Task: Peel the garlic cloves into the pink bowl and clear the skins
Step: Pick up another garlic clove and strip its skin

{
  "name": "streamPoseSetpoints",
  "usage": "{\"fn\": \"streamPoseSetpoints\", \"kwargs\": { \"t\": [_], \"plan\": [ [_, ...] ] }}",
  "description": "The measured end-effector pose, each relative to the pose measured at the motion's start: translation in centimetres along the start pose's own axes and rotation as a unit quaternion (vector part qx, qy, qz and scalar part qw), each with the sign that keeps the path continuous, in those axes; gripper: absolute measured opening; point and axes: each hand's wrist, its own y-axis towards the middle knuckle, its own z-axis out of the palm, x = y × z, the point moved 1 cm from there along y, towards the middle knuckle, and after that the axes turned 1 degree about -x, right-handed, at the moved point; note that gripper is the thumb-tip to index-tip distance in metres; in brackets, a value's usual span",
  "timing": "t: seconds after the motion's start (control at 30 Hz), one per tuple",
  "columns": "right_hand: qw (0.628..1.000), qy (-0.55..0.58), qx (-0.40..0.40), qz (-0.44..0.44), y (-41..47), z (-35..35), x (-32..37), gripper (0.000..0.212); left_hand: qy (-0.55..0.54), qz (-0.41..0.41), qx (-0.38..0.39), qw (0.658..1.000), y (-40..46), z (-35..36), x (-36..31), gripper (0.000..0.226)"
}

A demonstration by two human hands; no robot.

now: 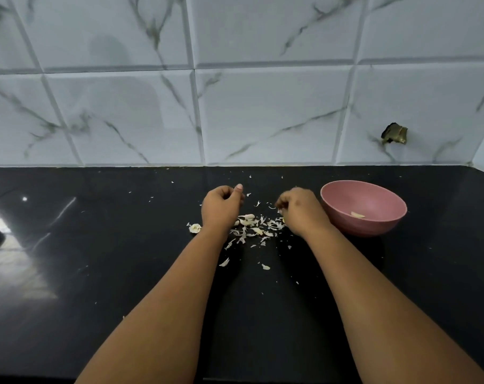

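On the black counter (97, 273) in front of the tiled wall (263, 106), things look maybe partway done. The pink bowl (373, 225) sits just right of the right hand and has only one peeled clove (357, 215) in it that I can see. Left hand (221, 207) is curled with the thumb up; can't tell if it's holding anything. Right hand (301, 210) is curled too, fingertips tucked under, maybe pinching a bit of skin, too small to say. Between the wrists there's a messy pile of skins (256, 228), possibly a clove or two mixed in. A root end (195, 228) lies left of it. Cleanup hasn't started, I'd say.
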Motion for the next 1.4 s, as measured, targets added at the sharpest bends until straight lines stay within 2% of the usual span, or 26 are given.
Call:
{"fn": "streamPoseSetpoints", "kwargs": {
  "t": [0.07,0.17,0.3,0.37,0.4,0.5,0.63,0.77,0.93,1.0,1.1,1.23,1.4],
  "plan": [
    [0.996,-0.024,0.073,0.055,0.3,0.5,-0.7,0.016,0.004,-0.004,0.011,1.000,0.0,0.2,0.2,0.031],
    [0.994,-0.019,0.086,0.068,0.5,0.6,-1.1,0.010,0.014,-0.002,0.025,1.000,0.0,0.6,0.5,0.031],
    [0.997,0.051,0.022,0.061,0.6,0.7,-1.3,0.012,0.017,0.008,0.048,0.999,-0.2,0.8,0.7,0.021],
    [0.992,0.110,-0.022,0.054,0.5,0.4,-1.2,0.008,0.001,0.011,0.088,0.996,-0.5,1.0,0.7,0.005],
    [0.987,0.151,-0.029,0.051,0.6,0.3,-1.1,0.007,-0.009,0.016,0.114,0.993,-0.7,1.2,0.6,0.006],
    [0.950,0.300,-0.018,0.081,0.5,0.4,-0.4,0.003,-0.068,0.012,0.179,0.981,-1.5,2.2,0.6,0.019],
    [0.888,0.444,-0.005,0.116,0.3,1.1,0.5,0.014,-0.103,0.028,0.148,0.983,-1.4,1.9,0.4,0.017],
    [0.866,0.488,-0.007,0.113,0.3,1.2,0.9,0.016,-0.087,0.037,0.117,0.989,-1.2,1.7,0.4,0.008],
    [0.836,0.536,0.002,0.119,0.3,1.1,0.7,0.013,-0.120,0.039,0.122,0.984,-1.4,2.0,0.3,0.008],
    [0.855,0.507,-0.016,0.109,0.4,1.2,0.7,0.014,-0.130,0.039,0.125,0.983,-1.6,2.1,0.2,0.005],
    [0.911,0.398,-0.080,0.068,0.4,1.2,0.9,0.016,-0.169,0.007,0.135,0.976,-1.7,2.0,-0.2,0.003],
    [0.943,0.305,-0.128,0.019,0.2,1.0,1.2,0.008,-0.247,-0.055,0.153,0.955,-1.8,2.0,-0.2,0.004],
    [0.969,0.222,-0.098,-0.039,0.4,0.8,1.2,0.005,-0.278,-0.060,0.160,0.945,-1.7,2.2,-0.1,0.018]
  ]
}}
